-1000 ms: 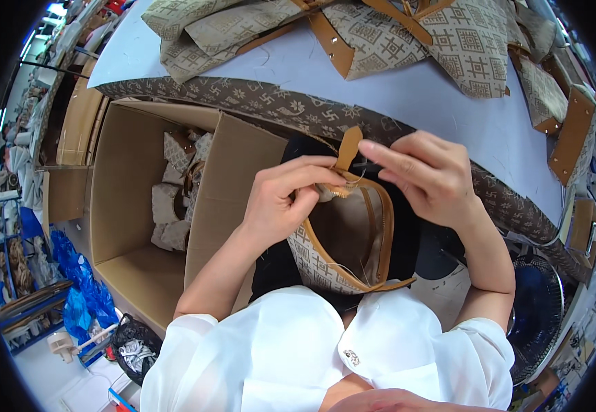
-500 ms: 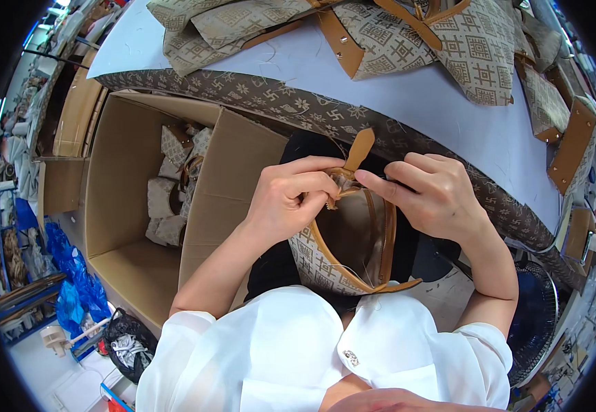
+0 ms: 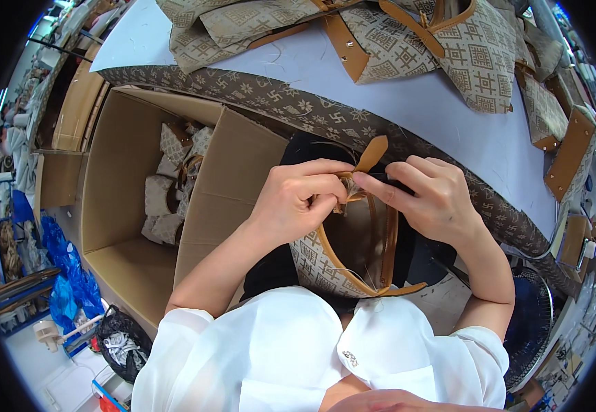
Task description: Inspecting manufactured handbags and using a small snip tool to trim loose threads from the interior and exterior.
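An open handbag (image 3: 312,261) of beige patterned cloth with tan edging rests on my lap, its brown lining facing up. At its far rim, a tan leather tab (image 3: 372,154) with a rounded point sticks up. My left hand (image 3: 306,196) pinches the rim just left of the tab's base, where the cloth is bunched. From the other side, my right hand (image 3: 430,196) presses its index finger against the base of that tab, with the other fingers curled. What lies between the fingertips is partly hidden.
A large cardboard box (image 3: 123,178) stands open at my left with several patterned bag pieces inside. Ahead is a white-topped table (image 3: 435,134) bearing more patterned bags (image 3: 476,62). A dark fan (image 3: 528,329) stands at right. A black plastic bag (image 3: 123,347) sits lower left.
The tab now leans further right, and the left hand has shifted slightly right along with it. Both hands stay at the handbag's rim. The whole view has shifted a little.
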### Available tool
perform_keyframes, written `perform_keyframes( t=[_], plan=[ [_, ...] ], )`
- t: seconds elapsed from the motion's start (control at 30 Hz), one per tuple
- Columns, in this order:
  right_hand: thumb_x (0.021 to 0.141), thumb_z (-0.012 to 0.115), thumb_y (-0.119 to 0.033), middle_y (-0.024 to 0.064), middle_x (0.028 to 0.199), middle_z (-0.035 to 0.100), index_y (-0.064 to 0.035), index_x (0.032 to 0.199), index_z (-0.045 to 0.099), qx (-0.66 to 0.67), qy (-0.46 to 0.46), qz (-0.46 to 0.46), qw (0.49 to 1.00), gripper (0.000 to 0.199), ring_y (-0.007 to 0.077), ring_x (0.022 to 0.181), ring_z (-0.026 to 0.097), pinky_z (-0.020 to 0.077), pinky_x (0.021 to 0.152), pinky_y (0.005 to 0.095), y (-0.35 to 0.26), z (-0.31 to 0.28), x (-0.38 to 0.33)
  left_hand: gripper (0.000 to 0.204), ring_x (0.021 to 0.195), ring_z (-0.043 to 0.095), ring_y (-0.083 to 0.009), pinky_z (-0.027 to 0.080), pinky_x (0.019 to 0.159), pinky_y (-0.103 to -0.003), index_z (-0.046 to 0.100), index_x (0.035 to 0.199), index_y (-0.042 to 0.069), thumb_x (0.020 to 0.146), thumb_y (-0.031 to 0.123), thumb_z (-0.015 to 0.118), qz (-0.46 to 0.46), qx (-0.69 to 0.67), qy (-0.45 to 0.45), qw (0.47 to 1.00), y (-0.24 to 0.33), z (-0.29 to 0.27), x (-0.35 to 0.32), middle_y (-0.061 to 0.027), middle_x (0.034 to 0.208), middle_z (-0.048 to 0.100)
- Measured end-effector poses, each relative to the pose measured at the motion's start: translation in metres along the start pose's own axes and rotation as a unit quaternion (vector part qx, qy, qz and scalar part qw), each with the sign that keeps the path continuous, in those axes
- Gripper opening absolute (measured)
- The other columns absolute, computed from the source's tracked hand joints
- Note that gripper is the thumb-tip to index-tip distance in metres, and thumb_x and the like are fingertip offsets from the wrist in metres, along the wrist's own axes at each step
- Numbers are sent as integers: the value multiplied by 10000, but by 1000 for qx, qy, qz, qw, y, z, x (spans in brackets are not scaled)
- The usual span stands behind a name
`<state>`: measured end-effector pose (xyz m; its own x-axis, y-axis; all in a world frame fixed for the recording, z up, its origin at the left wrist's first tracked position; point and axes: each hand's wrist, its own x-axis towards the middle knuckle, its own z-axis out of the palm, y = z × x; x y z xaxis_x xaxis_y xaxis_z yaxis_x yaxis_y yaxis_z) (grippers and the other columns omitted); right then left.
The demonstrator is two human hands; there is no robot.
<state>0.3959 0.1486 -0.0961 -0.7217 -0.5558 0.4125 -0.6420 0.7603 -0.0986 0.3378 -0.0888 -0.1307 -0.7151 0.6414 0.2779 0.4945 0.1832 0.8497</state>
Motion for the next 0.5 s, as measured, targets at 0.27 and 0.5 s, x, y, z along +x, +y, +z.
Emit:
perform_keyframes(
  t=[0.27,0.5],
  plan=[
    [711,688,-150,-10,776,477,-215,1197,734,-29,-42,8,999,493,124,639,522,472,551,275,-5,-8,3,81,648,702,-177,540,555,-271,695,747,38,774,-17,642,-17,-5,-12,1000,4,1,5,-139,1103,733],
    [709,708,-126,-8,774,496,-216,1206,732,-21,-34,10,999,505,131,629,536,475,539,283,-6,-5,2,120,644,696,-165,536,568,-267,695,743,19,774,-41,597,-17,8,-18,1000,7,-1,5,-158,1074,737]
  ],
)
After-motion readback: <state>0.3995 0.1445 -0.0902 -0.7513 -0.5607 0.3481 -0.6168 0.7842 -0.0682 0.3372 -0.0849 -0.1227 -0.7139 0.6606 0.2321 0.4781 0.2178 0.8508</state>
